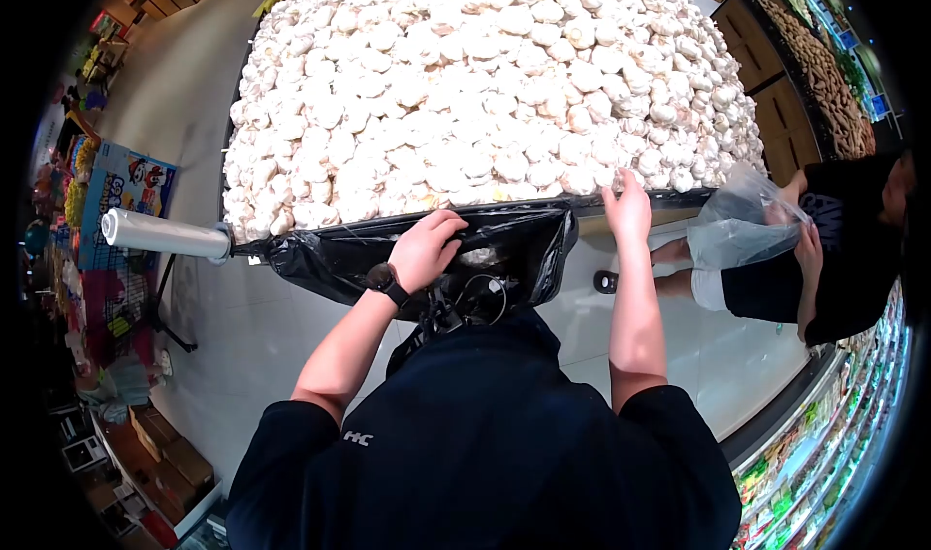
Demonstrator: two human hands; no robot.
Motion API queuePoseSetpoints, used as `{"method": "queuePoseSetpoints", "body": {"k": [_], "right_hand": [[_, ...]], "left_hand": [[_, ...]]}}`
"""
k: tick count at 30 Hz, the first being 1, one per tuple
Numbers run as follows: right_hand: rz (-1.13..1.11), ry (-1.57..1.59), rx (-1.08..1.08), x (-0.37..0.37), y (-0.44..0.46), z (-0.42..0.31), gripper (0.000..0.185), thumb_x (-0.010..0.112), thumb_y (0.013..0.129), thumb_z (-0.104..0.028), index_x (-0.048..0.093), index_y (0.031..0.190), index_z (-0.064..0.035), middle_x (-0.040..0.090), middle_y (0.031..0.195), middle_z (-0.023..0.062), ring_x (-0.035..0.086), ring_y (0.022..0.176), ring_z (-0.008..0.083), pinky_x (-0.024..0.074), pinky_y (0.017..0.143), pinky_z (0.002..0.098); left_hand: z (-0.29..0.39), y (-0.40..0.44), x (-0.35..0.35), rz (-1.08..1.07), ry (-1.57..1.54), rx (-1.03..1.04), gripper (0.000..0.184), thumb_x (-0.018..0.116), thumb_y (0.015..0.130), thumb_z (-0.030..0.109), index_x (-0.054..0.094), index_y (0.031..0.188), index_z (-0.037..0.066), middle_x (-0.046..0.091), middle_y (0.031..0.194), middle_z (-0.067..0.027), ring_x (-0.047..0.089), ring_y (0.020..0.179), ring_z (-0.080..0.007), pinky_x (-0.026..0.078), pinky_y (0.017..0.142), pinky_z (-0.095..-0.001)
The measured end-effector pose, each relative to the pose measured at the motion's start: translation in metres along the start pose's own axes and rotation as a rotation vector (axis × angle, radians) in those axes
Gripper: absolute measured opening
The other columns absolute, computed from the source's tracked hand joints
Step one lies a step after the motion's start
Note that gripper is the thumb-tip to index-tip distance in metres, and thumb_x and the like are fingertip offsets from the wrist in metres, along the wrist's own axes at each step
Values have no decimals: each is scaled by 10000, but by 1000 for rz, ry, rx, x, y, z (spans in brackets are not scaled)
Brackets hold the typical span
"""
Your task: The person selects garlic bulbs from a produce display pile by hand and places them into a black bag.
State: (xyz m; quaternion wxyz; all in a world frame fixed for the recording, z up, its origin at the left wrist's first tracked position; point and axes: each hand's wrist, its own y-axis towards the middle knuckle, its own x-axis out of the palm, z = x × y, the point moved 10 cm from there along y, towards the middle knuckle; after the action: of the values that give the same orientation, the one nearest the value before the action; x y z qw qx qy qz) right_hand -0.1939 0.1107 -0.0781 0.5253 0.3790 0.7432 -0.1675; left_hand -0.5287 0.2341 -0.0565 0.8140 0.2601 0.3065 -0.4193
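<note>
A large heap of white garlic bulbs (465, 94) fills the display in front of me. Along its near edge hangs a black plastic bag (330, 271), its mouth spread wide with some dark and clear plastic inside. My left hand (427, 251), with a dark watch on the wrist, lies over the bag's opening, fingers spread and slightly bent. To the right, my right hand (628, 209) is raised at the display's front edge, thumb and fingers apart. Its fingertips reach the nearest bulbs, and I see nothing held in it.
A roll of clear plastic bags (165, 233) sticks out at the left corner of the display. At the right stands another person (853, 249) holding a clear plastic bag (742, 218). Brown produce (815, 70) lies on a stand beyond; stocked shelves (824, 453) line the lower right.
</note>
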Motion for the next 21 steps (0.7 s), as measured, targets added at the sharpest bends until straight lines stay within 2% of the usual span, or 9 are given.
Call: {"method": "queuePoseSetpoints", "body": {"k": [2, 3, 6, 7, 14, 16, 18, 20, 21], "right_hand": [[-95, -93, -31, 15, 9, 5, 433, 723, 819, -227, 628, 1221, -95, 685, 1078, 162, 610, 1051, 362, 496, 919, 435], [-65, -120, -60, 16, 15, 7, 293, 721, 817, -217, 710, 1077, -82, 710, 974, 163, 652, 971, 354, 522, 867, 432], [-90, 4, -38, 12, 20, 18, 184, 716, 819, -206, 741, 923, -57, 713, 891, 169, 681, 859, 348, 543, 800, 432], [2, 43, -162, 5, 17, 10, 159, 712, 822, -196, 741, 859, -44, 706, 833, 168, 685, 797, 343, 549, 762, 430], [-155, 427, -99, 3, 29, 28, 209, 692, 814, -80, 711, 1021, -60, 707, 856, 128, 681, 804, 331, 543, 735, 412], [-18, 238, -278, -12, 35, 22, 297, 690, 793, -36, 690, 1088, -76, 688, 845, 103, 676, 798, 331, 541, 718, 429], [-15, 167, -421, -8, 36, 12, 257, 659, 814, -70, 695, 1067, -89, 675, 847, 113, 675, 801, 336, 541, 708, 449], [-178, -127, -462, 21, 42, 5, 265, 645, 807, -70, 710, 1062, -95, 690, 871, 164, 677, 800, 322, 545, 742, 439], [-190, -85, -478, 27, 46, 3, 241, 623, 808, -97, 718, 1030, -97, 689, 845, 183, 675, 810, 350, 541, 745, 468]], "left_hand": [[17, 19, 10, -56, 53, 19, 283, 650, 859, 86, 616, 1139, 66, 605, 1155, -99, 621, 1026, -318, 529, 862, -393], [22, 27, 15, -41, 57, 37, 277, 650, 858, 86, 619, 1132, 66, 607, 1155, -98, 621, 1027, -317, 529, 863, -393], [31, 44, 28, -10, 38, 21, 264, 651, 857, 84, 627, 1119, 64, 612, 1152, -100, 621, 1030, -318, 526, 866, -393], [34, 50, 32, 1, 11, -8, 257, 651, 856, 83, 631, 1112, 62, 614, 1150, -102, 620, 1031, -319, 525, 868, -394], [59, 77, 60, 58, 59, -30, 234, 656, 851, 87, 644, 1083, 58, 622, 1141, -87, 625, 1024, -313, 523, 866, -395], [56, 76, 61, 79, 53, -86, 230, 655, 853, 92, 648, 1080, 60, 623, 1142, -87, 625, 1032, -310, 522, 873, -394], [55, 74, 61, 106, 46, -134, 226, 655, 855, 98, 652, 1078, 62, 624, 1143, -87, 624, 1040, -308, 521, 881, -392], [49, 69, 61, 92, 74, -182, 222, 653, 856, 104, 661, 1074, 64, 626, 1146, -86, 628, 1041, -303, 523, 887, -384], [47, 65, 61, 70, 85, -221, 233, 654, 855, 102, 663, 1085, 67, 625, 1155, -85, 626, 1054, -297, 523, 895, -380]]}}
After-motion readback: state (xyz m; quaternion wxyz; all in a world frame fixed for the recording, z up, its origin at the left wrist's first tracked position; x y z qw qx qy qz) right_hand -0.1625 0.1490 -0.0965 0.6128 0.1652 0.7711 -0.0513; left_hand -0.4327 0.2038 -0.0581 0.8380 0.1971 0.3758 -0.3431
